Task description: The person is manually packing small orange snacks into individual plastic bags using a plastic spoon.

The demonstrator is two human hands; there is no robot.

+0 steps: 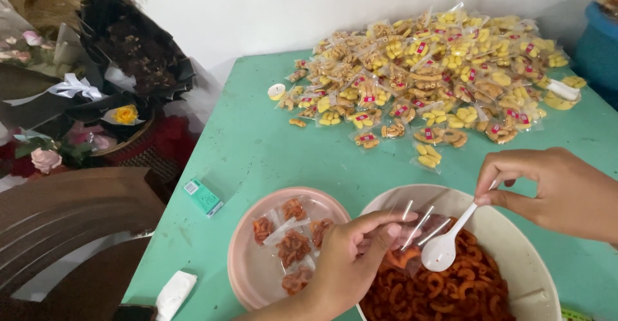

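Green worktop (270,147): heap of sealed snack packets (431,76) at the far side, away from the filling. I see the cream bowl (515,244) of red curls close in. Left hand (351,260) pinches a clear pouch (415,227) open over it; right hand (557,192) closed on a white spoon (447,244), bowl-end at the pouch mouth. 5 filled pouches rest on the pink plate (248,269).

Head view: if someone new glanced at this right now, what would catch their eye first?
Probably the big heap of small sealed snack packets at the far side of the green table. Next, the near edge: the left hand holds a clear little bag open over a white bowl of orange-red curled snacks, while the right hand holds a white plastic spoon at its mouth. Beside it, a pink plate carries a few filled bags.
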